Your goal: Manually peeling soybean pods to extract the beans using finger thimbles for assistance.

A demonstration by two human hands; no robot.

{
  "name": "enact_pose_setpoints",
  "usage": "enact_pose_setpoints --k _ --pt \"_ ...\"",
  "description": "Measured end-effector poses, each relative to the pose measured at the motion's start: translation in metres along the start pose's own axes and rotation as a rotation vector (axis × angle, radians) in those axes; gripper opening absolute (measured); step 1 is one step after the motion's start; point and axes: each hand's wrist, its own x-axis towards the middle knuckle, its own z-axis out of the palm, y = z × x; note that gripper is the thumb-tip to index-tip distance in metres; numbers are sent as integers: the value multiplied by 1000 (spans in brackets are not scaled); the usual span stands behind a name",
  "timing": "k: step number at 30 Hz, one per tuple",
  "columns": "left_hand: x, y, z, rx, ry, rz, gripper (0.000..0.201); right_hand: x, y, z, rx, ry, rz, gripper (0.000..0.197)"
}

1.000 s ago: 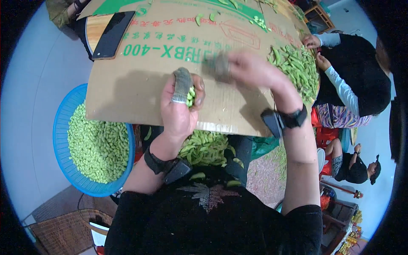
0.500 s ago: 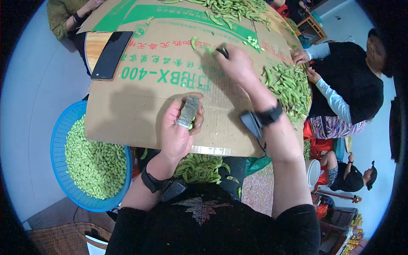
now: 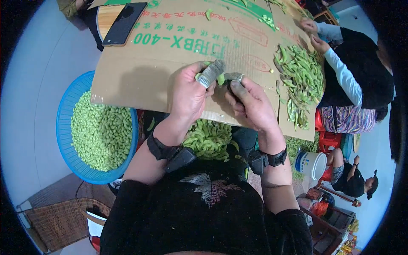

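Note:
My left hand, a grey knitted cover on its thumb, is closed around a green bean pod that pokes out by the thumb tip. Close beside it, my right hand pinches a small dark tool with a thin metal edge; its exact kind is hard to make out. Both hands are above the near part of a flattened cardboard sheet. Below them, a heap of green pods lies at my lap.
A blue basket of shelled green beans stands at left. On the cardboard are a pod pile, a few shelled beans and a phone at its left edge. A co-worker's hands are at far right, a white bucket below.
My right hand has come back from the far part of the cardboard to beside my left hand, still holding the dark tool. The left hand has risen slightly rightward, and the view has shifted.

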Motion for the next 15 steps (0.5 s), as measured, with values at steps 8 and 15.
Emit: enact_pose_setpoints --k 8,15 --pt "-2 -7 2 337 55 135 4 -6 6 -9 73 -130 -13 20" --pt "-4 -9 3 360 27 148 5 -2 18 -7 244 -71 -11 15"
